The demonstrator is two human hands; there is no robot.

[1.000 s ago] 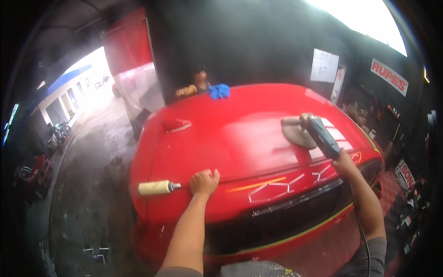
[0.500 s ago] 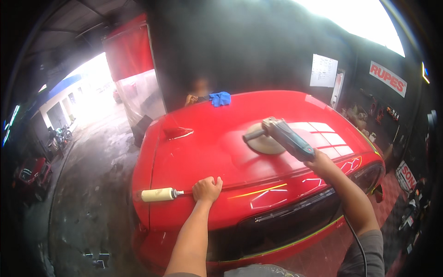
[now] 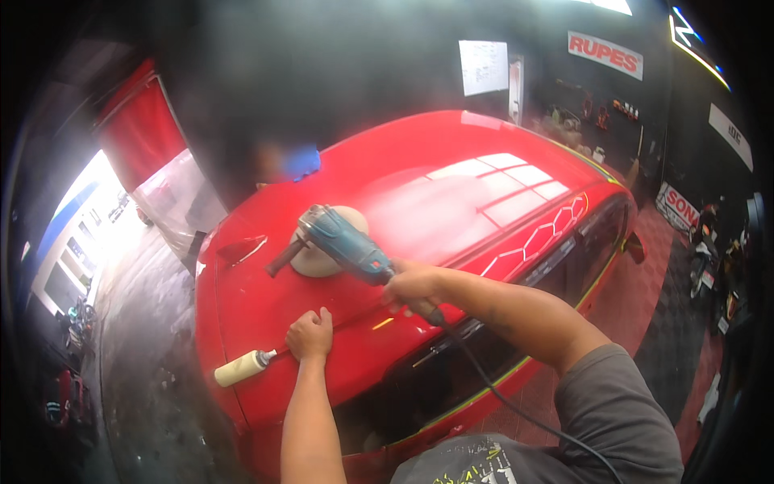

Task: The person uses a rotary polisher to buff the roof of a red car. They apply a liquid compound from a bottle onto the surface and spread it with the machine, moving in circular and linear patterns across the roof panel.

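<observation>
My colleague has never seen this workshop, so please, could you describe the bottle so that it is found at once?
Find the big red car roof, then the left hand resting near its lower left edge. Just left of that hand, a bottle lies on its side, nozzle toward the hand. Its pale cream colour sets it apart from the blue-green polisher.

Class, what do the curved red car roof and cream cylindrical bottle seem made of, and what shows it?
Curved red car roof: glossy, probably painted metal, given bright reflections. Cream cylindrical bottle: likely low-sheen plastic, given its even colour and narrow nozzle.
</observation>
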